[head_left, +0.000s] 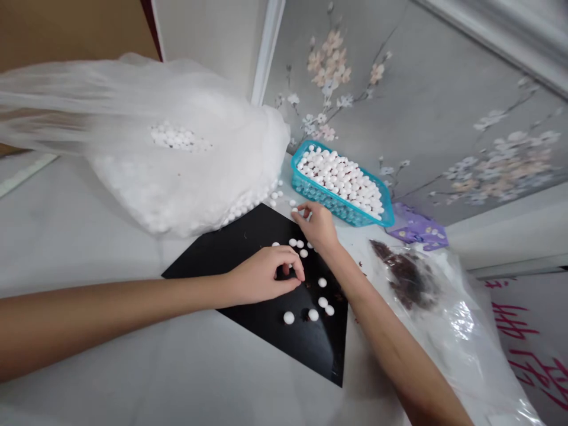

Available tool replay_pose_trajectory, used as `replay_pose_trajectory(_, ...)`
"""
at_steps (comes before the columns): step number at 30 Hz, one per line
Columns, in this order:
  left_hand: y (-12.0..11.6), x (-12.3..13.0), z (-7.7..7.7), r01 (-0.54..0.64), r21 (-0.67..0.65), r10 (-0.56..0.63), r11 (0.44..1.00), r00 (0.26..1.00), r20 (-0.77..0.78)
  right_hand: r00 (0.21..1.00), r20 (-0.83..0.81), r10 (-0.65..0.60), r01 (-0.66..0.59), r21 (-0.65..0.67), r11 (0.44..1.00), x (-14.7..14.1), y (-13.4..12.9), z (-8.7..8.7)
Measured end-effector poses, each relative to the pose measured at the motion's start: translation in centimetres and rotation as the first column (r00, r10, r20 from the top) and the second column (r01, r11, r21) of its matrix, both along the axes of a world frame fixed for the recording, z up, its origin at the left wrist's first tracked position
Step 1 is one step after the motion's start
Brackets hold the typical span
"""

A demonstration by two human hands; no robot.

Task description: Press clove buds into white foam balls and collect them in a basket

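Low over a black sheet [248, 236] is my left hand [266, 273], its fingers curled and the thumb meeting a fingertip. Whatever that pinch holds, if anything, is too small to make out. My right hand [318, 226] reaches past the sheet's far edge, thumb and forefinger closed on a small white ball [294, 210]. Several loose white balls lie on the sheet, among them one nearest me [289, 318] and one by my right forearm [322, 283]. Tiny dark brown bits sit beside some of them.
A large translucent bag [133, 177] of white balls stands at left. Behind my right hand is a blue basket [344, 213] heaped with white balls. To the right lie a purple patterned packet [417, 226] and a clear bag [461, 331] with dark brown bits. A floral wall panel [421, 106] rises behind.
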State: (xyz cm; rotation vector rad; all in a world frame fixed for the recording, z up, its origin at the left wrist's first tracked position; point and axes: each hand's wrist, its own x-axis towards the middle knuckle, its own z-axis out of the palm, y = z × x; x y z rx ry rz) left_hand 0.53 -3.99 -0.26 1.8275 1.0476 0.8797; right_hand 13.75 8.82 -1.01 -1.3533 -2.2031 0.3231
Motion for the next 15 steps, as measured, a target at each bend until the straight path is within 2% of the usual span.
replay_pose_trajectory(3,0.0,0.0,0.2,-0.072,-0.082,0.08,0.994,0.992,0.098,0.997,-0.061,0.047,-0.045,0.027,0.999,0.2,-1.0,0.7)
replay_pose_trajectory(8,0.0,0.0,0.6,-0.166,-0.272,0.251,0.948,0.915,0.315,0.961,-0.167,0.219,-0.221,0.005,0.975,1.8,-5.6,3.2)
replay_pose_trajectory(11,0.0,0.0,0.6,-0.151,-0.295,0.267,0.943,0.873,0.408,0.95,-0.158,0.27,-0.273,0.006,0.962,2.9,-7.8,4.1)
replay_pose_trajectory(15,0.0,0.1,0.7,-0.121,-0.321,0.269,0.939,0.841,0.469,0.947,-0.1,0.307,-0.302,0.059,0.951,3.8,-9.2,4.1)
